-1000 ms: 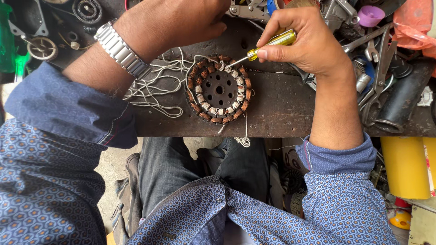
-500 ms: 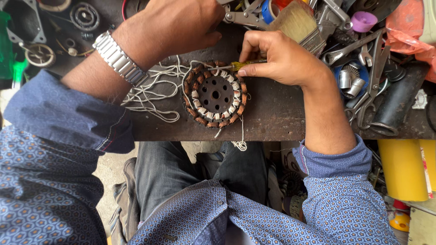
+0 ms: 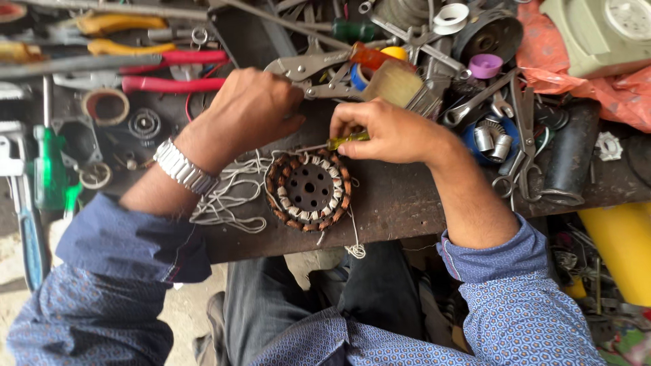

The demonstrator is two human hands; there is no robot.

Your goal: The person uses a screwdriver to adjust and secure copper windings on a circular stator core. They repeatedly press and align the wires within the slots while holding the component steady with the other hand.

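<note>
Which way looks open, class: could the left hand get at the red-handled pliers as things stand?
Probably yes. The left hand rests by the wound stator, and the red-handled pliers lie uncovered just beyond its wrist, with only small loose rings beside them.

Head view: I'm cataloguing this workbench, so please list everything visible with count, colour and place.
stator: one, copper-brown windings, bench centre
white strings: bundle, left of stator
screwdriver: one, yellow-green handle, in right hand
paintbrush: one, tan bristles, above right hand
pliers: red handles, upper left
green screwdriver: one, far left
scissors: one, grey, right
yellow cylinder: one, lower right
left hand: above stator, watch on wrist
right hand: grips screwdriver
</note>
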